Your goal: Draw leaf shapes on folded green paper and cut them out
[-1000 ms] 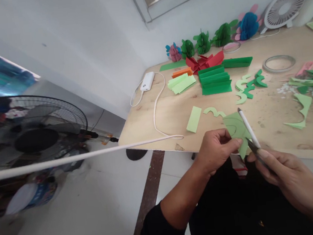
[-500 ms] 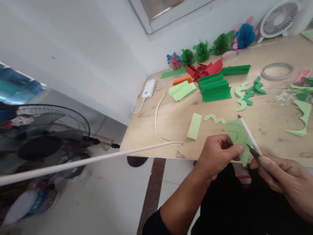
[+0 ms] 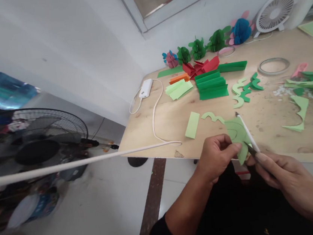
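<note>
A light green paper sheet (image 3: 235,131) with a curved line drawn on it is pinched by my left hand (image 3: 219,155) over the table's front edge. My right hand (image 3: 278,173) is closed round a dark pointed tool (image 3: 252,151), seemingly scissors, whose tip touches the paper's right side. Beside the paper lies a white pen (image 3: 247,129) with a dark tip, its lower end near my right fingers. Left of the paper are a wavy light green strip (image 3: 213,116) and a light green rectangle (image 3: 192,125).
Folded green paper (image 3: 211,85), red folded paper (image 3: 200,67) and a tape roll (image 3: 273,66) lie farther back. Paper scraps (image 3: 300,112) are at the right. A small white fan (image 3: 276,13) stands by the wall. A white cable (image 3: 79,163) crosses the left edge.
The view has shifted slightly, so the table items sit a little further left and up. Both hands keep their holds, with the dark tool still at the paper.
</note>
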Motion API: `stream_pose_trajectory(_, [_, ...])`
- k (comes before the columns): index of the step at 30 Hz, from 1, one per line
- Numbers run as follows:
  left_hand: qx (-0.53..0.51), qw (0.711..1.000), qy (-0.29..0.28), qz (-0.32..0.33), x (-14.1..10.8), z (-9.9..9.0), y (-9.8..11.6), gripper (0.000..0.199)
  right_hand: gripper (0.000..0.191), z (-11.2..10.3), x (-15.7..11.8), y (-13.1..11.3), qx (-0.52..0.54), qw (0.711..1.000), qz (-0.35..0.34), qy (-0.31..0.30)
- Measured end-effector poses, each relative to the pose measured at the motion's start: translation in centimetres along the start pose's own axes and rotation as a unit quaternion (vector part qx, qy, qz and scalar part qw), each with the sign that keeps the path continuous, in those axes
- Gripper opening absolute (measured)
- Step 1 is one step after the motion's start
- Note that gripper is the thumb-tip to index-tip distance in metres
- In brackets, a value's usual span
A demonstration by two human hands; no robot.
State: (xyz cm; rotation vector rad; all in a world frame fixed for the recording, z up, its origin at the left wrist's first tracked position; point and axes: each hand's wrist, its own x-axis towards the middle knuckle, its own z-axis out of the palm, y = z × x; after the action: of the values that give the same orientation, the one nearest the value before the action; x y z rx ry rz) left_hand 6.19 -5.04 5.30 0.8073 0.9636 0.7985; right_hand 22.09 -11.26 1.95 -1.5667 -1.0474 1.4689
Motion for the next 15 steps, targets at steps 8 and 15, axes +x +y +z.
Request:
stream_pose_trajectory(8, [0.011,1.0,-0.016,0.004,0.12,-0.19,0.13,0.041,0.058,-0.23,-0.03,-0.42,-0.029,0.999,-0.031,0.014])
stream_pose_trajectory(15, [0.012,1.0,-0.016,-0.001,0.12,-0.18,0.19,0.04,0.058,-0.21,0.05,-0.23,-0.025,0.999,-0.013,0.014])
